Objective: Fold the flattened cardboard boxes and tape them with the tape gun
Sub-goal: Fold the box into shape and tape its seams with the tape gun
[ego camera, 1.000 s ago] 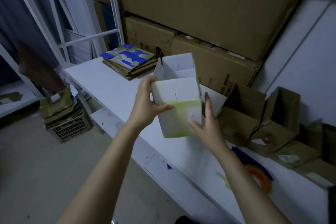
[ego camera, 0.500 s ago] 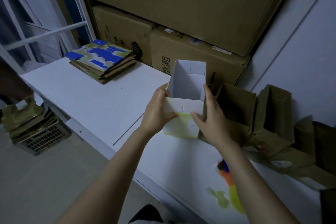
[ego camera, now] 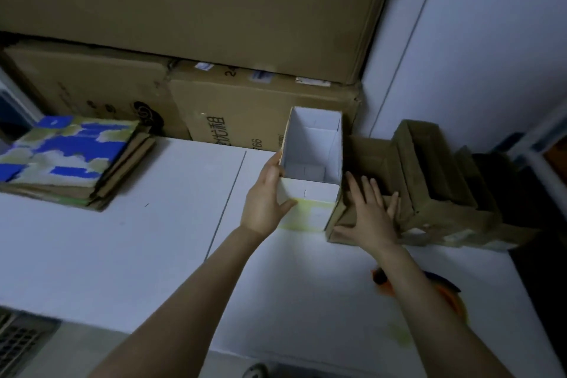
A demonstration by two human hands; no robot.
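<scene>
1. The flattened stack (ego camera: 67,159) lies at the far left of the worktop (ego camera: 122,255), well apart from the hands. The next blank would probably come from there.
2. The left grip (ego camera: 265,202) grasps the near-left corner of the white box (ego camera: 310,193), thumb on the front face, fingers along the left side. Steer from low on that corner so the box slides without tipping.
3. The white box stands upright on the worktop, open end up, apparently touching the first brown box (ego camera: 368,156). Seat it flush and square with that row.
4. The right grip (ego camera: 371,212) is released, fingers straight, pressing flat on the brown box. That bracing should stop the row from shifting.
5. The tape gun (ego camera: 385,285) lies near, partly hidden under the right forearm, so mind the elbow.
</scene>
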